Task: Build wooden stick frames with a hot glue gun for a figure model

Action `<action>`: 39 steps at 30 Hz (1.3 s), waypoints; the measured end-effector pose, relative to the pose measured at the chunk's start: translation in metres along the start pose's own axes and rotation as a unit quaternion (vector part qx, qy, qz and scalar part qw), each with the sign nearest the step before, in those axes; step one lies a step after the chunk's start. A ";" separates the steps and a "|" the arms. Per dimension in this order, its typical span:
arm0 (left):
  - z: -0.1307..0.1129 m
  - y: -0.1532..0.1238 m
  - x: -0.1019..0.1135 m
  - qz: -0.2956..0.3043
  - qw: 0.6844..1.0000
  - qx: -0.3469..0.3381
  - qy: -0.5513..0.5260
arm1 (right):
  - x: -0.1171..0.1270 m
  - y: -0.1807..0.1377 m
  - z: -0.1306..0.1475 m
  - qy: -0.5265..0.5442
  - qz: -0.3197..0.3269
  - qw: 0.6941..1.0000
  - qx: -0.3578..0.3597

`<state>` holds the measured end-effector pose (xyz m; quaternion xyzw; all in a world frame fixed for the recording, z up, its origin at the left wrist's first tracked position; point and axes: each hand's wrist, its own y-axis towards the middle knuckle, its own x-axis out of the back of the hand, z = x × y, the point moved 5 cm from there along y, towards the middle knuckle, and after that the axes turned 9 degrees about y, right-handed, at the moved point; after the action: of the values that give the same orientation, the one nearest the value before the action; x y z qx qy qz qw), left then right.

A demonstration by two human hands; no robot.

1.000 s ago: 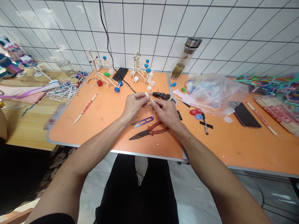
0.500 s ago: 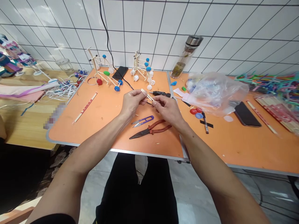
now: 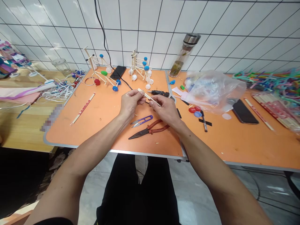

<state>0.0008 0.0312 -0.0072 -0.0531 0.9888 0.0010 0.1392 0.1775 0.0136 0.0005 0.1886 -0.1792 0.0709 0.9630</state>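
Left hand (image 3: 131,101) and right hand (image 3: 165,109) each pinch one end of the thin pale wooden stick (image 3: 147,96) between thumb and fingers. It sits in the air above the orange desk (image 3: 93,125). Advice: light grip, no bending load, or it likely snaps. Purple thread snips (image 3: 142,120) and red-handled pliers (image 3: 150,131) lie just under the hands. White tiled wall (image 3: 211,25) behind.

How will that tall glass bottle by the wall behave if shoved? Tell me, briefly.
The glass bottle is tall and narrow, so a push near its metal cap would probably tip it. Its clear wall looks like glass: likely slippery and breakable. Being round, it may roll on the orange table once down.
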 end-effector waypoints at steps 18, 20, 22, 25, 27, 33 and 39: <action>0.004 -0.010 -0.009 0.001 0.999 -0.046 0.029 | -0.003 0.000 0.001 0.093 -0.007 0.995 -0.046; 0.002 -0.011 -0.008 -0.011 0.998 -0.061 0.032 | -0.004 -0.001 0.002 0.106 -0.007 0.993 -0.050; -0.001 -0.013 -0.009 -0.016 0.996 -0.075 0.042 | -0.006 -0.001 0.003 0.122 -0.005 0.991 -0.057; -0.003 -0.014 -0.010 -0.022 0.995 -0.081 0.056 | -0.008 -0.001 0.005 0.142 -0.006 0.988 -0.064; -0.003 -0.014 -0.010 -0.028 0.995 -0.079 0.058 | -0.009 -0.001 0.006 0.150 -0.008 0.986 -0.066; 0.001 -0.011 -0.009 -0.032 0.995 -0.089 0.040 | -0.011 -0.001 0.006 0.164 -0.017 0.984 -0.064; 0.004 -0.010 -0.010 -0.044 0.994 -0.092 0.039 | -0.010 0.001 0.006 0.168 -0.010 0.984 -0.064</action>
<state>0.0128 0.0223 -0.0078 -0.1086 0.9860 0.0835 0.0953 0.1660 0.0112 0.0021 0.1139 -0.0174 0.0802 0.9901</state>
